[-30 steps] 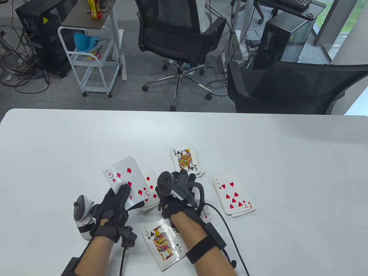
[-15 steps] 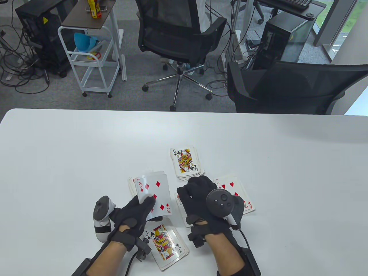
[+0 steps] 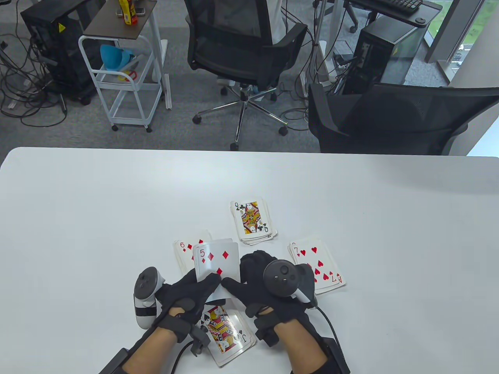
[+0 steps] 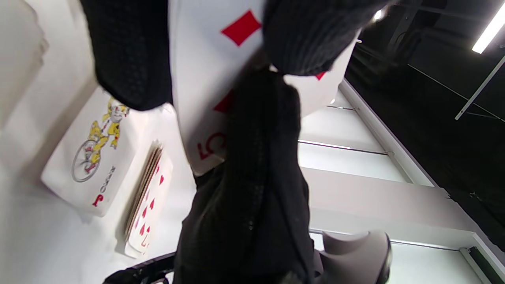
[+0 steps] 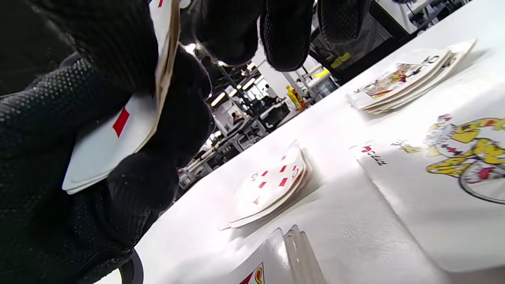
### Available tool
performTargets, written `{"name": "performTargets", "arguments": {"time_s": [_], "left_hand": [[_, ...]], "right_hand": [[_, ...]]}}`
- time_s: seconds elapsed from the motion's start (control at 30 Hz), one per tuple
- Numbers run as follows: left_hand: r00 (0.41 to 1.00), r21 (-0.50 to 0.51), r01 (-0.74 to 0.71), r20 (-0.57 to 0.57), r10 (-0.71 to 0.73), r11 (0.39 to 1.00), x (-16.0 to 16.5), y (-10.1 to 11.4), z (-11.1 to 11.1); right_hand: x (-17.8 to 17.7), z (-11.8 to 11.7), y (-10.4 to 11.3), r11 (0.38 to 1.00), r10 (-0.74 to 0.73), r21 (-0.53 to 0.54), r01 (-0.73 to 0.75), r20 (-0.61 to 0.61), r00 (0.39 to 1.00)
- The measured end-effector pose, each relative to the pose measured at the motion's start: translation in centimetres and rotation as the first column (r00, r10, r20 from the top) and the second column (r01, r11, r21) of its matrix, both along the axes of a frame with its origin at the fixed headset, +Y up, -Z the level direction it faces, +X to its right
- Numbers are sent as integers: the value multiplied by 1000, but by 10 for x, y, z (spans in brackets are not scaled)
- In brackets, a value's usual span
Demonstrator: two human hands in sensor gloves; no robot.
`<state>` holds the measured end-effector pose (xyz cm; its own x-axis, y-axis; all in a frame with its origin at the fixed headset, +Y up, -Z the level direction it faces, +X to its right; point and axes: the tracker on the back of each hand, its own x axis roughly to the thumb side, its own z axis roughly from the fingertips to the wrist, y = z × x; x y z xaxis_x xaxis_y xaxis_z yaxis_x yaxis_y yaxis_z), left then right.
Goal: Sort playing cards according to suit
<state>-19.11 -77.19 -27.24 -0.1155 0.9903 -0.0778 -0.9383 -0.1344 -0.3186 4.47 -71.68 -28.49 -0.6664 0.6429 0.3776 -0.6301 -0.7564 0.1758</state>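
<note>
On the white table [image 3: 97, 202] lie your sorted piles: the club pile topped by a queen [image 3: 252, 221] farthest from you, the heart pile topped by a seven [image 3: 317, 268] to the right, the diamond pile showing a six [image 3: 184, 253] to the left, and the spade pile topped by a jack [image 3: 226, 333] between your wrists. Your left hand [image 3: 183, 300] pinches a held stack with the five of diamonds [image 3: 216, 259] on top, raised above the table between the diamond and heart piles. Your right hand [image 3: 259, 280] pinches that stack's lower right corner, thumb on its face; a joker [image 5: 453, 185] lies flat beneath this hand.
</note>
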Motion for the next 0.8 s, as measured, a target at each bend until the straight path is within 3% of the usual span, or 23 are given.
{"name": "performTargets", "arguments": {"time_s": [0.1, 0.3, 0.47, 0.57, 0.8], "left_hand": [[1000, -5, -15, -22, 15, 1000, -4, -1, 0], [996, -33, -92, -20, 92, 995, -8, -2, 0], [992, -24, -126, -14, 125, 992, -8, 0, 0], [991, -22, -130, -20, 130, 991, -10, 1, 0], [983, -14, -176, -56, 175, 984, -17, 5, -1]], "right_hand": [[-4, 3, 3, 998, -20, 57, 20, -5, 1000], [2, 0, 6, 989, -138, 53, 137, 30, 990], [12, -4, 6, 990, -144, 16, 143, 28, 989], [16, -7, 7, 993, -100, -68, 98, -28, 995], [41, -11, 9, 978, -210, 51, 204, 176, 962]]}}
